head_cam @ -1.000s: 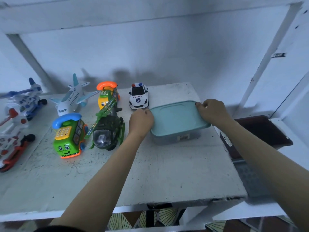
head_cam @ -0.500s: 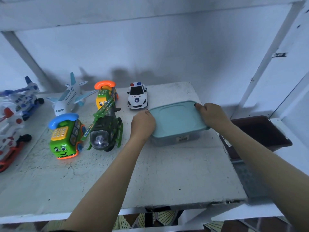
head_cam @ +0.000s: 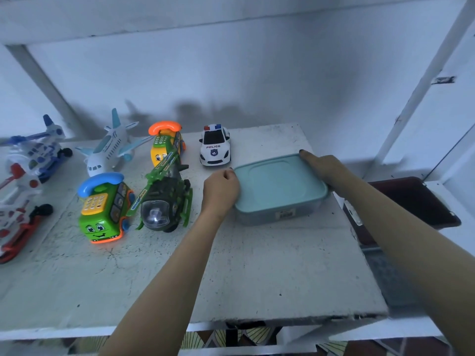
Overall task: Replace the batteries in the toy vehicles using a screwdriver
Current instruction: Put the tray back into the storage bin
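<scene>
A clear plastic box with a teal lid stands on the white shelf board. My left hand grips the lid's left edge with curled fingers. My right hand holds the lid's right edge, fingers reaching along its far corner. Toy vehicles stand to the left: a white police car, a green camouflage helicopter, a green phone bus, a yellow phone bus, and a white airplane. No screwdriver or batteries show.
Two more helicopters stand at the far left, one blue and white, one red and white. A dark brown tray sits lower on the right. The board's front edge runs close below my forearms.
Both hands stay on the teal lid's edges. My left hand has slid a little along the left edge and my right hand's fingers have stretched toward the far corner. The view shifted slightly.
</scene>
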